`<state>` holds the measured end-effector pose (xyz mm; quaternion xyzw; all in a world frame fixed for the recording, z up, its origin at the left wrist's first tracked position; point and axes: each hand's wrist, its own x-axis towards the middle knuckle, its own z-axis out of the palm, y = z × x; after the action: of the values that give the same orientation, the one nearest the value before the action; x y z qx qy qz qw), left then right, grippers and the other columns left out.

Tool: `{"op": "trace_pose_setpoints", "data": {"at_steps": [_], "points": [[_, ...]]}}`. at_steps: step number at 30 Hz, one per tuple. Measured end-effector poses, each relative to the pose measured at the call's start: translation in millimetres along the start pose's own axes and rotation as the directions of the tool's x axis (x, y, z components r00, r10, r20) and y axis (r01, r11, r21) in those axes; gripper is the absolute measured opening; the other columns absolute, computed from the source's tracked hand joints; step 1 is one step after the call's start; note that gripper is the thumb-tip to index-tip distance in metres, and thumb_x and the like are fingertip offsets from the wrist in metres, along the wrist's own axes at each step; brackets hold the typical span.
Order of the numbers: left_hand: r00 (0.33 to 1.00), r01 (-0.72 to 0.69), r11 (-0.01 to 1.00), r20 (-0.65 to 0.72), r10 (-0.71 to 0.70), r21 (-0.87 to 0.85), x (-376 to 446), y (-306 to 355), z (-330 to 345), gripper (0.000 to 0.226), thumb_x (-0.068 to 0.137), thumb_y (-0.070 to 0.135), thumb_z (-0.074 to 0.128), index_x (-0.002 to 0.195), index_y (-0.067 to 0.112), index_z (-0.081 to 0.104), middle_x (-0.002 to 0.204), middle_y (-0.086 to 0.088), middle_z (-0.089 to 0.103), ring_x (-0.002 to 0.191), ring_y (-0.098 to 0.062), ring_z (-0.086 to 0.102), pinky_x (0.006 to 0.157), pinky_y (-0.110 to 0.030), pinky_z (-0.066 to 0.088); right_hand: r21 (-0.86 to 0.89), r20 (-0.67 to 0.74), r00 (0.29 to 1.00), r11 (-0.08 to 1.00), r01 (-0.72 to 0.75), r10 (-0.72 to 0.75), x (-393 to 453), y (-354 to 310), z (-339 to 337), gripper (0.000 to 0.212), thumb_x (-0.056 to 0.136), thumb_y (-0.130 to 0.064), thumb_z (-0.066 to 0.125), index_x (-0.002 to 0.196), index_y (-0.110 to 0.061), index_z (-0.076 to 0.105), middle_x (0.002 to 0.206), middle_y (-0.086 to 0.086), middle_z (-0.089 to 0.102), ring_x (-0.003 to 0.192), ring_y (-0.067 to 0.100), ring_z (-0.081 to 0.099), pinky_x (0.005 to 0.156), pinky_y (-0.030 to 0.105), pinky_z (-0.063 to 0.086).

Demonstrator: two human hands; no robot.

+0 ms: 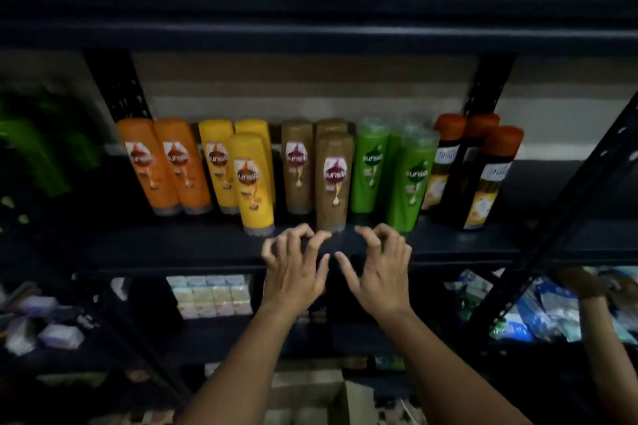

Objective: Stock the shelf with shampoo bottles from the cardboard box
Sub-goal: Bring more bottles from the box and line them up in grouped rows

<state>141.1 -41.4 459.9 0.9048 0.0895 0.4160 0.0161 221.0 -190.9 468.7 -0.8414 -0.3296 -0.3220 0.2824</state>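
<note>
Shampoo bottles (334,179) stand cap-down in a row on the middle shelf (172,245), grouped by colour: orange bottles (165,166) at the left, then yellow (250,179), brown, green (409,183), and dark bottles with orange caps (483,179) at the right. In several groups one bottle stands forward of the others, labels outward, probably so each colour fills from the back and can be read from the aisle. The front brown bottle sits just behind both hands. The left hand (293,267) and right hand (381,267) hover over the shelf's front edge, fingers curled and holding nothing, thumbs nearly meeting; neither touches a bottle. Judged from this pose, the brown bottle is set in place and the hands are free for the next one. The cardboard box (310,397) lies below, between the forearms, within easy reach; its contents cannot be made out. Small packets (210,293) fill the shelf beneath. At the far right another person's hand (587,286) rests among blue packs (542,310).
</note>
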Motion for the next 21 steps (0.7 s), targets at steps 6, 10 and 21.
{"op": "trace_pose_setpoints", "data": {"at_steps": [6,10,21], "points": [[0.974,0.072,0.997,0.215,-0.072,0.006,-131,-32,48,0.051,0.083,0.032,0.074,0.128,0.026,0.049,0.124,-0.006,0.056,0.115,-0.030,0.050,0.097,-0.051,0.033,0.023,0.215,0.976,0.999,0.041,-0.045,-115,4,67,0.047,0.092,-0.043,0.066,0.127,-0.016,0.048,0.114,0.013,0.045,0.095,0.033,0.048,0.080,0.045,0.044],[0.861,0.164,0.984,0.477,-0.175,0.066,-242,-61,102,0.059,0.080,0.033,0.076,0.132,0.028,0.050,0.126,-0.002,0.056,0.121,-0.029,0.047,0.101,-0.051,0.034,0.031,0.432,0.901,0.999,-0.044,0.027,-212,20,136,0.048,0.093,-0.044,0.063,0.130,-0.020,0.046,0.111,0.007,0.044,0.097,0.026,0.045,0.081,0.037,0.043],[0.217,0.250,0.923,0.912,-0.349,0.294,-541,-138,259,0.082,0.079,0.028,0.066,0.151,0.030,0.027,0.152,0.000,0.033,0.138,-0.033,0.034,0.112,-0.045,0.033,-0.228,0.904,0.346,0.968,-0.108,0.252,-461,99,340,0.077,0.076,-0.038,0.081,0.143,-0.026,0.044,0.148,0.008,0.037,0.129,0.032,0.043,0.100,0.041,0.050]]}}
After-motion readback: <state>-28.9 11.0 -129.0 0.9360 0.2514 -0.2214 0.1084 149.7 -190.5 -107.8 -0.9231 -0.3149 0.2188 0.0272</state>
